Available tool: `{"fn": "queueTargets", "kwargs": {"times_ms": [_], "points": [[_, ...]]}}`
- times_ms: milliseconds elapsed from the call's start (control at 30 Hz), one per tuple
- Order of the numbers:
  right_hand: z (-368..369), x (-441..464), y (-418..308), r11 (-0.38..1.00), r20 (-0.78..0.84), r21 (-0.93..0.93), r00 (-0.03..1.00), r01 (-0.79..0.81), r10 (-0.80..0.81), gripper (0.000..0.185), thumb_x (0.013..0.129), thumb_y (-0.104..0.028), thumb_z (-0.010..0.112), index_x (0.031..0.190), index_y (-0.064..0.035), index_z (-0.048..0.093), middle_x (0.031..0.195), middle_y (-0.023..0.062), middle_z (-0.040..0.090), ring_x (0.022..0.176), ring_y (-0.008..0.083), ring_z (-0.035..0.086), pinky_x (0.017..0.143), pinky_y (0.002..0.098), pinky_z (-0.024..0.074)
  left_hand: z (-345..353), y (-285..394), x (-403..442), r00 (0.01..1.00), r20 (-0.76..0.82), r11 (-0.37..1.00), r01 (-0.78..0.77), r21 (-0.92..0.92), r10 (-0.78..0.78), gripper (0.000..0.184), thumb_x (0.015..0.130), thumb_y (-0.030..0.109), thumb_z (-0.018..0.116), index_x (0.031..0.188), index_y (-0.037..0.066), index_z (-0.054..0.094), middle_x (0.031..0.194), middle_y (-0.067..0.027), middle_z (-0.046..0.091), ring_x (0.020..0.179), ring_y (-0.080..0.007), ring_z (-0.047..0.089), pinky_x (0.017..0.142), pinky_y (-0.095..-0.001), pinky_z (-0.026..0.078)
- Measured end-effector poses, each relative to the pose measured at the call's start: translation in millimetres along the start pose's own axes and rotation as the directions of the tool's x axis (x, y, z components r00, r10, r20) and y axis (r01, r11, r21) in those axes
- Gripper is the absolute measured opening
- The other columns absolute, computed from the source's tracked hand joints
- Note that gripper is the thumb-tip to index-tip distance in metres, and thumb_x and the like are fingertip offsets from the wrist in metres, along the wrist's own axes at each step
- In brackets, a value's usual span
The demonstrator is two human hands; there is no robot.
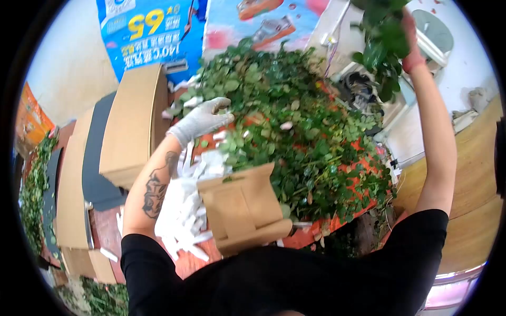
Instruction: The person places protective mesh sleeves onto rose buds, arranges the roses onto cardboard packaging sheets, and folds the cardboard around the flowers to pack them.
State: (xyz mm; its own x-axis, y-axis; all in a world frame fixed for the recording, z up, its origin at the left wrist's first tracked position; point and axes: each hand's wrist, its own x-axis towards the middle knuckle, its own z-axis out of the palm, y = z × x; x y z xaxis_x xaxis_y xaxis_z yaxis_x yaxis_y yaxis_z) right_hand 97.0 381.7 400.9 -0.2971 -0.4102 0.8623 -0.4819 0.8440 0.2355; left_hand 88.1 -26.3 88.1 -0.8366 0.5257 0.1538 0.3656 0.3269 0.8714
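My right hand [412,45], in a reddish glove, is raised at the upper right. It is closed around a bunch of leafy green stems [383,45], whose leaves hang down and hide most of the fingers. My left hand [203,121], in a whitish glove, hovers by the left edge of a large heap of green leafy stems [284,105]. Its thumb and fingers are apart, with nothing seen between them. Below it lie many white paper strips [182,216]. An open cardboard box [240,205] sits close to my body.
Left of the heap stands a tall cardboard box [132,124], with dark sheets [100,158] beside it. Blue and pink posters [153,37] rise behind the table. A pale stool [432,34] stands at right, near a wooden panel [464,179]. Reddish covering [311,234] shows under the leaves.
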Motion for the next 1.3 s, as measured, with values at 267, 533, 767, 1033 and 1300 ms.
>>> {"fn": "queueTargets", "kwargs": {"times_ms": [267, 533, 767, 1033, 1300], "points": [[8.3, -228.7, -216.1, 0.964, 0.694, 0.114, 0.675, 0.238, -0.249, 0.055, 0.071, 0.001, 0.055, 0.126, -0.0046, 0.049, 0.127, 0.0223, 0.048, 0.111, 0.0373, 0.052, 0.098, 0.0417, 0.0425, -12.9, 64.3, -227.8, 0.899, 0.187, 0.903, 0.345, 0.257, -0.397, 0.023, 0.080, 0.008, 0.060, 0.101, -0.001, 0.063, 0.085, -0.0075, 0.065, 0.078, -0.0133, 0.059, 0.072, -0.0277, 0.048], [34.4, -289.9, -283.2, 0.945, 0.814, 0.305, 0.484, 0.114, -0.321, 0.050, 0.075, -0.014, 0.057, 0.124, -0.0086, 0.050, 0.121, 0.0151, 0.053, 0.111, 0.0280, 0.054, 0.096, 0.0365, 0.0425, 64.8, 89.6, -255.0, 0.945, -0.300, 0.955, 0.200, 0.219, -0.129, 0.023, 0.079, 0.012, 0.063, 0.100, 0.003, 0.065, 0.091, -0.0112, 0.065, 0.082, -0.0237, 0.062, 0.076, -0.0334, 0.049], [55.7, -346.5, -303.6, 0.913, 0.759, 0.374, 0.513, 0.161, -0.402, 0.018, 0.085, -0.015, 0.044, 0.103, -0.0134, 0.046, 0.094, 0.0051, 0.047, 0.082, 0.0188, 0.052, 0.076, 0.0310, 0.0429, 141.4, 35.0, -213.4, 0.992, 0.006, 0.762, -0.102, 0.639, 0.128, 0.048, 0.074, 0.025, 0.067, 0.116, 0.004, 0.057, 0.113, -0.0166, 0.057, 0.104, -0.0359, 0.053, 0.091, -0.0446, 0.042], [35.4, -331.1, -306.7, 0.921, 0.723, 0.373, 0.588, 0.111, -0.363, 0.021, 0.081, -0.018, 0.052, 0.102, -0.0144, 0.055, 0.085, 0.0071, 0.052, 0.085, 0.0207, 0.054, 0.071, 0.0324, 0.0418, 142.7, 37.6, -200.0, 0.995, 0.081, 0.865, 0.005, 0.502, -0.052, 0.054, 0.069, 0.022, 0.071, 0.117, 0.003, 0.056, 0.112, -0.0168, 0.056, 0.103, -0.0366, 0.053, 0.088, -0.0436, 0.043], [27.3, -317.7, -309.4, 0.934, 0.536, 0.313, 0.780, 0.172, -0.324, 0.026, 0.082, -0.024, 0.052, 0.107, -0.0188, 0.054, 0.097, 0.0067, 0.049, 0.091, 0.0247, 0.052, 0.074, 0.0379, 0.0432, 138.9, 63.0, -212.6, 0.993, -0.114, 0.839, 0.095, 0.535, -0.039, 0.058, 0.065, 0.018, 0.074, 0.118, 0.002, 0.056, 0.110, -0.0176, 0.054, 0.105, -0.0358, 0.050, 0.090, -0.0428, 0.042]]}}
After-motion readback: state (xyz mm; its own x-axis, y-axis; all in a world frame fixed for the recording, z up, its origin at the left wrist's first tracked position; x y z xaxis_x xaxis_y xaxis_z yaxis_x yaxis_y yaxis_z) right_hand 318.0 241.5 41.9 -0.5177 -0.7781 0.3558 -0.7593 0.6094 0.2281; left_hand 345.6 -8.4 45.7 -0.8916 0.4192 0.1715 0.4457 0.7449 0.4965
